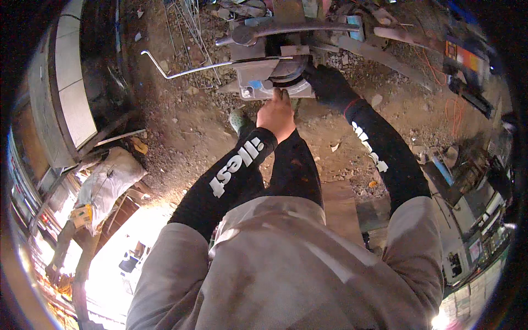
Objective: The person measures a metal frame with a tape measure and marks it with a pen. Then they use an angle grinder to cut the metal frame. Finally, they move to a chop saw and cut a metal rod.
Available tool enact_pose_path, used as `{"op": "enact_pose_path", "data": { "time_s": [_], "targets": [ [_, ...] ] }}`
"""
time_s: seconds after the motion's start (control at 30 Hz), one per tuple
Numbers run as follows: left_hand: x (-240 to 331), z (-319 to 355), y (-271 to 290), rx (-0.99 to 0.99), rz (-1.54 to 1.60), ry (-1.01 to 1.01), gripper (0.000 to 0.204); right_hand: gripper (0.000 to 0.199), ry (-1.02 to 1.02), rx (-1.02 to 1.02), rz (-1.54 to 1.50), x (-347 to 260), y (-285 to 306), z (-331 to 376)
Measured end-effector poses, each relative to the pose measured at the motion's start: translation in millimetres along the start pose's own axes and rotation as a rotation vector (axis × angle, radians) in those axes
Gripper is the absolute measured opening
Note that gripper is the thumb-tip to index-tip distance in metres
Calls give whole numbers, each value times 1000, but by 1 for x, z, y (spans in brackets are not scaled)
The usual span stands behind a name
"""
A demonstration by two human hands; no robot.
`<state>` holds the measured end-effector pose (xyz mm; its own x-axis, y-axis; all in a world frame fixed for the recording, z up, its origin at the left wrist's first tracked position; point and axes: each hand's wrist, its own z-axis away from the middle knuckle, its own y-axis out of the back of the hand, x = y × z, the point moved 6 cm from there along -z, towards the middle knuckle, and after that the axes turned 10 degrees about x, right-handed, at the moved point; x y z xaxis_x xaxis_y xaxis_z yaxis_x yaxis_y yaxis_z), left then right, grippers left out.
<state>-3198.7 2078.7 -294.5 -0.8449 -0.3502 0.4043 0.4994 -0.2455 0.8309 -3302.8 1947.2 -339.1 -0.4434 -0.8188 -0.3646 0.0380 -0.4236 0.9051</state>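
A metal bending tool [256, 74] with a flat plate and a round, curved part stands ahead of me on the ground. A thin metal rod [198, 68] with a crooked end runs into it from the left. My left hand [276, 117] is bare, its fingers closed together at the plate's near edge, by the round part; what they grip, if anything, is hidden. My right hand [330, 88], in a dark glove, is against the right side of the round part, its fingers lost in shadow. Beyond lies a long lever bar [297, 28] across the tool.
Several thin metal rods [190, 33] lie at the far left on gravelly dirt ground [181, 118]. A flat metal bar [385, 60] extends to the right. An orange-and-black box [466, 58] and an orange cord [455, 113] are at far right. A wrapped white bundle [113, 179] sits left.
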Motion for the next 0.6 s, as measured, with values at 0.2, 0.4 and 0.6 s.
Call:
{"op": "enact_pose_path", "data": {
  "time_s": [0.2, 0.4, 0.6],
  "targets": [
    [-2, -12, -17, -131, -86, 50, 68, 71, 50, -76, -135, -10, 4, 4],
    [-8, -30, -37, -341, -181, 123, 62, 50, -72, 420, -256, 30, 36, 4],
    [-20, -49, -51, -555, -183, 89, 45, 39, -211, 269, -416, 42, 25, 39]
  ]
}}
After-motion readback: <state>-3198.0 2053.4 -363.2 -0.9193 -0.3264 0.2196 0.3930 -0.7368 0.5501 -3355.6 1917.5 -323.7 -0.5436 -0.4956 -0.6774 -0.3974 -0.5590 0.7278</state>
